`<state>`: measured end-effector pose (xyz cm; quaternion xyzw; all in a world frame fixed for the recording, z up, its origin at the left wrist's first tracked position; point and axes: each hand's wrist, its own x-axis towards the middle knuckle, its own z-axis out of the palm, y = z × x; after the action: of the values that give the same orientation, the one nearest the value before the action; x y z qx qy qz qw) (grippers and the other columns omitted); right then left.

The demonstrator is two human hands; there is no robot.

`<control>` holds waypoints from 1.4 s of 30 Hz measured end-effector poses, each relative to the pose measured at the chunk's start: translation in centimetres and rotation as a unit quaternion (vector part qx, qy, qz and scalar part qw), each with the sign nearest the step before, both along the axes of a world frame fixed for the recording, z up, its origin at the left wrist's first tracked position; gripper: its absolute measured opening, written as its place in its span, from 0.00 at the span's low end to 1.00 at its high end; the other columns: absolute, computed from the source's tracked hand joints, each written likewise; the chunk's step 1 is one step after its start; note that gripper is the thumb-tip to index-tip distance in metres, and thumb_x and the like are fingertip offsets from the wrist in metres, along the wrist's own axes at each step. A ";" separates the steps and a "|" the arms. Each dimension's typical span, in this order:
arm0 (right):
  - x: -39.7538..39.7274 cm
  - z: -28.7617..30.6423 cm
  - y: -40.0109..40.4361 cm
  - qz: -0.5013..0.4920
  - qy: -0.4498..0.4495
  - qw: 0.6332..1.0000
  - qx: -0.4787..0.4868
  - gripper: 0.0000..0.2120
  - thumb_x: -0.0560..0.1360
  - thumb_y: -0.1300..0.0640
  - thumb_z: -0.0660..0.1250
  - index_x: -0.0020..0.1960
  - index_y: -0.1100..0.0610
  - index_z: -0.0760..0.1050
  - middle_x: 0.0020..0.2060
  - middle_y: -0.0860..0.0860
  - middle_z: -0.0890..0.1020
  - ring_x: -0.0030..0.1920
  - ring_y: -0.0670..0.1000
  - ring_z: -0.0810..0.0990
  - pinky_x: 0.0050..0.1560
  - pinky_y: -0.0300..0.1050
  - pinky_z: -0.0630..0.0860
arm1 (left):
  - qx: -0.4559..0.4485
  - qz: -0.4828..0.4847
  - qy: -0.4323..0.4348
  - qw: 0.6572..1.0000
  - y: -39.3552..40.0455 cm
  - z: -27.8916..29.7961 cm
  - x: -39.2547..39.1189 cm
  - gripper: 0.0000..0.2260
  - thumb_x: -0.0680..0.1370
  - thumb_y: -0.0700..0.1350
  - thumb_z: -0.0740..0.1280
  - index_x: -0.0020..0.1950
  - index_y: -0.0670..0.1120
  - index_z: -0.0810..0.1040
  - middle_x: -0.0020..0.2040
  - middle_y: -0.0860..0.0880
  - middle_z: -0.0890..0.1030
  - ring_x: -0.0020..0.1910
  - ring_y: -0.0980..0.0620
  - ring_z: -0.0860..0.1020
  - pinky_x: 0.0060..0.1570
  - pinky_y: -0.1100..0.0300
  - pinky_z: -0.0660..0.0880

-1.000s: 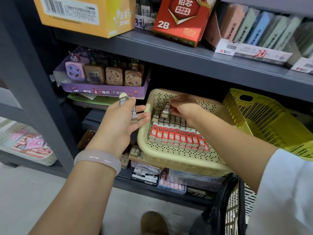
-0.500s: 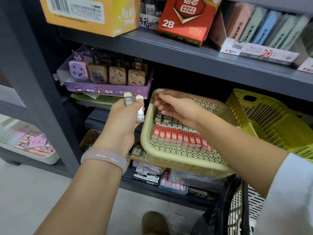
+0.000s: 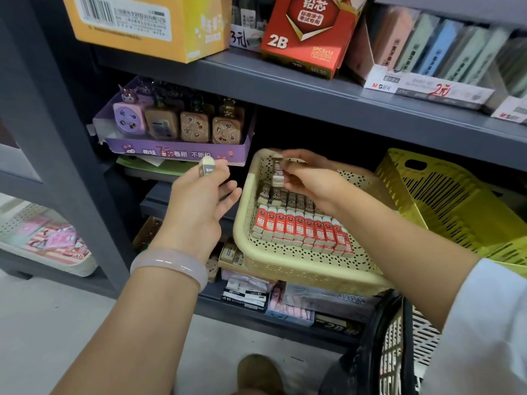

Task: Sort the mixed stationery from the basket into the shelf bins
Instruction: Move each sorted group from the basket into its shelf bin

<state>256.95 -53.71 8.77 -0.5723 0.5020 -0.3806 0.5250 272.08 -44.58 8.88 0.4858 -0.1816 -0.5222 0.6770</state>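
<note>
- Two hands in view. Left hand [image 3: 199, 201] clenched round one eraser [image 3: 206, 166], top end poking up past the fingers, just left of the beige bin's rim. Long axis roughly upright, tilted slightly.
- Right hand [image 3: 310, 181] pinching a second eraser [image 3: 278, 173] by its upper end, hanging over the back-left part of the beige bin [image 3: 285, 269]. Long axis near vertical.
- Beige perforated bin on the middle shelf holds two rows of erasers: front row of red-sleeved erasers [image 3: 302, 226], about ten, side by side, long axes running front to back; back row of dark 2B erasers [image 3: 288, 199], six or so visible, partly hidden by the right wrist, exact count unclear.
- Yellow slatted basket [image 3: 445, 201] just right of the beige bin, touching or nearly so; contents not visible.
- Purple display tray [image 3: 176, 152] to the left: four sharpeners [image 3: 196, 128] in front, one purple, three tan.
- Black basket [image 3: 396, 352] at bottom right, contents not discernible.
- Upper shelf: one red 2B box [image 3: 308, 35], one yellow carton [image 3: 148, 21].
</note>
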 end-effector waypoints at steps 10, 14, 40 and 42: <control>-1.4 -3.1 -2.8 -0.087 0.140 0.982 0.092 0.09 0.75 0.66 0.64 0.55 0.60 0.76 0.45 0.56 0.79 0.38 0.48 0.78 0.47 0.41 0.78 | -0.002 -0.013 0.018 1.000 -0.8 0.0 -0.8 0.05 0.80 0.42 0.58 0.46 0.44 0.71 0.38 0.46 0.82 0.27 0.55 0.74 0.26 0.67 0.74; -1.0 -2.4 -2.2 -0.067 0.156 0.983 0.072 0.10 0.76 0.67 0.63 0.56 0.62 0.76 0.49 0.56 0.78 0.46 0.51 0.78 0.49 0.41 0.77 | 0.005 0.001 -0.028 1.000 -0.8 -0.3 -1.2 0.06 0.80 0.43 0.61 0.44 0.46 0.73 0.41 0.48 0.81 0.39 0.54 0.79 0.41 0.64 0.78; -3.0 -2.1 -2.0 -0.063 0.143 0.981 0.116 0.12 0.74 0.66 0.65 0.58 0.60 0.75 0.52 0.56 0.79 0.39 0.47 0.78 0.49 0.40 0.78 | 0.003 -0.050 -0.189 0.981 -0.2 -0.2 -0.5 0.08 0.78 0.40 0.61 0.42 0.52 0.76 0.48 0.55 0.77 0.59 0.51 0.74 0.64 0.52 0.68; -2.7 -2.4 -1.9 -0.038 0.163 0.977 0.132 0.11 0.75 0.65 0.65 0.57 0.61 0.76 0.55 0.57 0.79 0.41 0.47 0.79 0.52 0.41 0.78 | 0.002 -0.059 -0.190 0.980 -0.3 -0.4 -0.5 0.09 0.78 0.40 0.61 0.43 0.52 0.76 0.50 0.54 0.78 0.59 0.51 0.74 0.64 0.52 0.68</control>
<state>254.27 -55.63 6.37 -0.5325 0.6482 -0.2324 0.4921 271.55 -44.88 8.49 0.5660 -0.3339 -0.4603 0.5969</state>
